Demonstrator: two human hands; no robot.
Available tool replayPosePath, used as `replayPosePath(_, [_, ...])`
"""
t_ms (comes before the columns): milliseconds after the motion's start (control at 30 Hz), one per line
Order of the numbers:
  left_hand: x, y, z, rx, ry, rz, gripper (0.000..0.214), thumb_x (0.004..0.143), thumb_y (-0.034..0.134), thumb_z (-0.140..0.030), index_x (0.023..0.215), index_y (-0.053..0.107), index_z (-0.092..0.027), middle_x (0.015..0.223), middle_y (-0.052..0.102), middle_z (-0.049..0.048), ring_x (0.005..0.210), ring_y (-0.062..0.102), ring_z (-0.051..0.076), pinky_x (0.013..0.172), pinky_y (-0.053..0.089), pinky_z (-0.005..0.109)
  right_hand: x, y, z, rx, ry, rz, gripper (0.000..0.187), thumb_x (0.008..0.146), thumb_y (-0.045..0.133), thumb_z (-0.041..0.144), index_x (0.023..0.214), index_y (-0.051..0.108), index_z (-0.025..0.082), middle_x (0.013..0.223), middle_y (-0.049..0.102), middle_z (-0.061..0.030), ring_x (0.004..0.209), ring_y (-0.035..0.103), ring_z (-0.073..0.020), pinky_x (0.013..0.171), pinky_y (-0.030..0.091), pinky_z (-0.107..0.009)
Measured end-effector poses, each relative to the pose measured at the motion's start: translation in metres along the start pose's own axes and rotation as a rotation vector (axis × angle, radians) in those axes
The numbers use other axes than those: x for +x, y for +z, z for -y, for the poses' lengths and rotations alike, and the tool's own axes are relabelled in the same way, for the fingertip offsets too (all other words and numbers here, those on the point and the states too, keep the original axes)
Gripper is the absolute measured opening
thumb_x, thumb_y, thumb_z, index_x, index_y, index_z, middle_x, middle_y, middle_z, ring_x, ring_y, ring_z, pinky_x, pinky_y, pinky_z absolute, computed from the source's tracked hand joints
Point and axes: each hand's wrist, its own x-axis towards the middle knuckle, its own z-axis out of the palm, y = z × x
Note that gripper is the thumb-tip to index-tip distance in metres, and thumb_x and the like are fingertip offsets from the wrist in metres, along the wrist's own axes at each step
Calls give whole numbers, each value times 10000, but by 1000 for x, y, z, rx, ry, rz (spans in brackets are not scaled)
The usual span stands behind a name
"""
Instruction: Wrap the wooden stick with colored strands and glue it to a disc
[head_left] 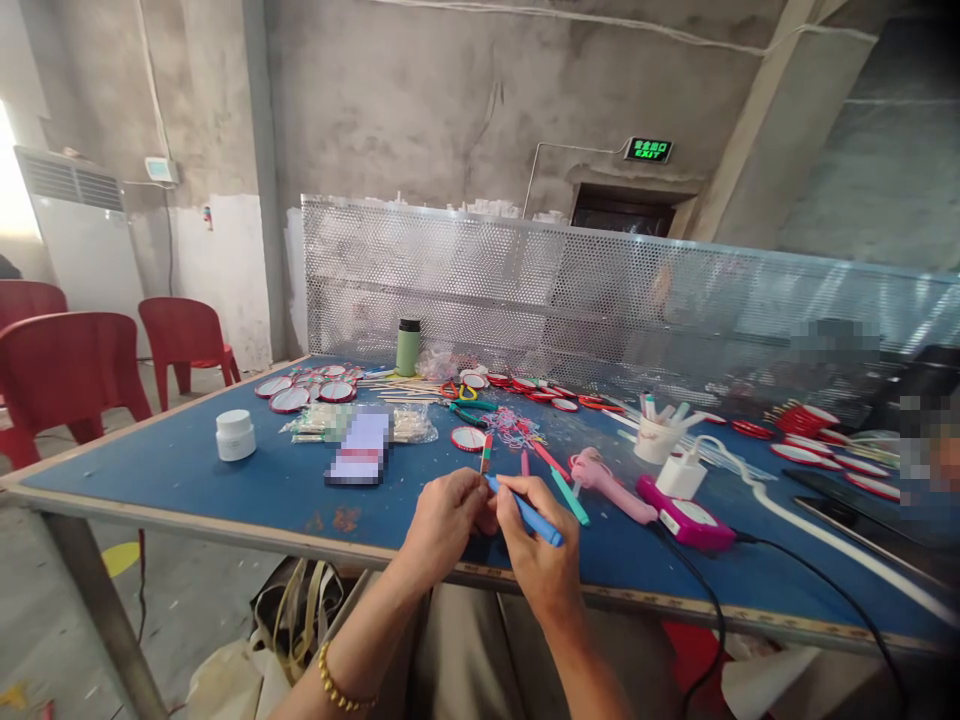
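Note:
My right hand (551,550) grips a blue marker pen (538,524), its tip angled up and left toward my left hand. Closed beside it, my left hand (448,515) pinches a small flat stick (487,453) with red and green bands that stands up above the fingers; its lower end is hidden. The pen tip is close to the stick, but I cannot tell whether they touch. Just beyond lies a round red-rimmed disc (469,438). A teal marker (571,498) and a pink pen (525,462) lie to the right of the stick.
A phone (360,447) and a white jar (235,436) are on the left of the blue table (187,480). To the right lie a pink glue gun (611,485), a magenta box (686,515) with a cable, and a cup of pens (656,440). Pliers (472,412) lie farther back.

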Motion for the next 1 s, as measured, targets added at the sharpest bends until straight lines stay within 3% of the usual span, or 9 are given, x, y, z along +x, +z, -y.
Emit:
replayPosePath(533, [2, 0, 1, -62, -31, 34, 228, 888, 466, -351, 777, 585, -190, 668, 677, 6, 631, 693, 167, 553, 485, 221, 0, 1, -1, -9, 15, -59, 131, 935, 545, 226, 868, 652, 192, 693, 685, 8, 599, 657, -127, 597, 515, -215])
replayPosePath(1000, [1, -1, -3, 27, 6, 5, 259, 883, 459, -346, 673, 507, -203, 613, 628, -12, 605, 646, 147, 565, 463, 209, 1, 1, 1, -19, -16, -9, 137, 937, 548, 230, 866, 659, 192, 721, 711, 1, 614, 671, -123, 608, 519, -207])
